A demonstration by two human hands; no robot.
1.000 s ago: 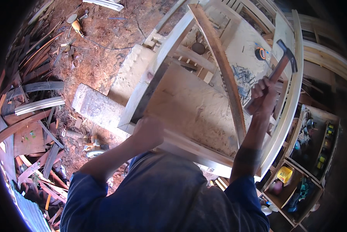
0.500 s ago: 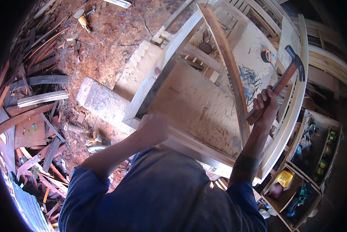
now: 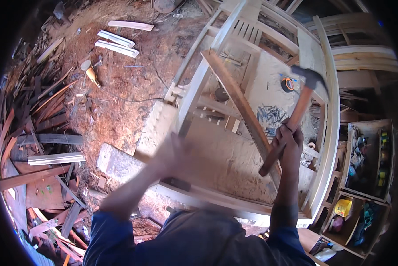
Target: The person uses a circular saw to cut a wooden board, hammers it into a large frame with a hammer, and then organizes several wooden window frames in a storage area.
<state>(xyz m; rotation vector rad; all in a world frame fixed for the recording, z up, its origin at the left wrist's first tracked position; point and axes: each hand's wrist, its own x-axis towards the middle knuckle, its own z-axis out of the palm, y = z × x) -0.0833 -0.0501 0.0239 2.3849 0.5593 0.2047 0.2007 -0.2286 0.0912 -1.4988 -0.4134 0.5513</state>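
My right hand (image 3: 290, 141) is wrapped around the wooden handle of a claw hammer (image 3: 300, 107), its dark head raised over the right side of the workbench. My left hand (image 3: 176, 153), smeared by motion, is over the left, near corner of a pale wooden frame (image 3: 193, 94); its fingers cannot be made out. A rough brown wood strip (image 3: 236, 98) lies slantwise across the frame and the dusty bench top (image 3: 221, 155). Beyond my right hand lies a pile of loose nails (image 3: 270, 115), with a black and orange tape measure (image 3: 287, 85) farther off.
At the right stands a divided wooden box (image 3: 366, 195) holding bottles, a yellow container (image 3: 342, 207) and cloths. Scrap wood (image 3: 52, 186) is heaped at the left. On the earth floor lie a yellow power tool (image 3: 91, 75) with a cord and several pale wood strips (image 3: 116, 48).
My view has shifted. The left hand has gone from a closed fist at the near corner to a blur farther along the frame. The hammer has swung more upright, still in my right hand.
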